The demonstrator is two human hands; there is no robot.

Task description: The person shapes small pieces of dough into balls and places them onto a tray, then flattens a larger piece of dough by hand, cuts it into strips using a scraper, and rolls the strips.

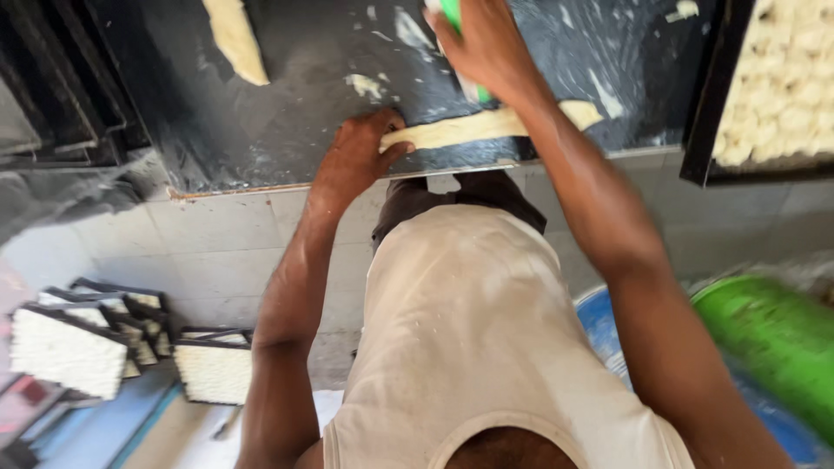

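Pale tiled floor (217,252) is filling the bottom half here, with the person's cream apron (473,347) hanging right under the camera and hiding most of the legs. Down at the lower left, black trays (69,347) are sitting stacked on the floor, packed with small white pieces that are too blurry to tell apart. At the lower right a green tub (773,339) is getting cut off by the edge, so what's inside isn't showing.

Further up, the dark worktop (304,87) is looking smeared with flour and dough scraps. The left hand (356,156) is reaching out with the arm straight, fingers pressing flat on the near end of a long dough strip (486,126) lying along the worktop's front edge, not clamping it. The right hand (486,43) is curling closed around a green-handled tool (456,26), which is mostly hidden by the fingers and cropped at the top.

Far right, another black tray (782,78) is holding rows of pale dough lumps, half out of view. A second dough piece (234,39) is lying at the top left.
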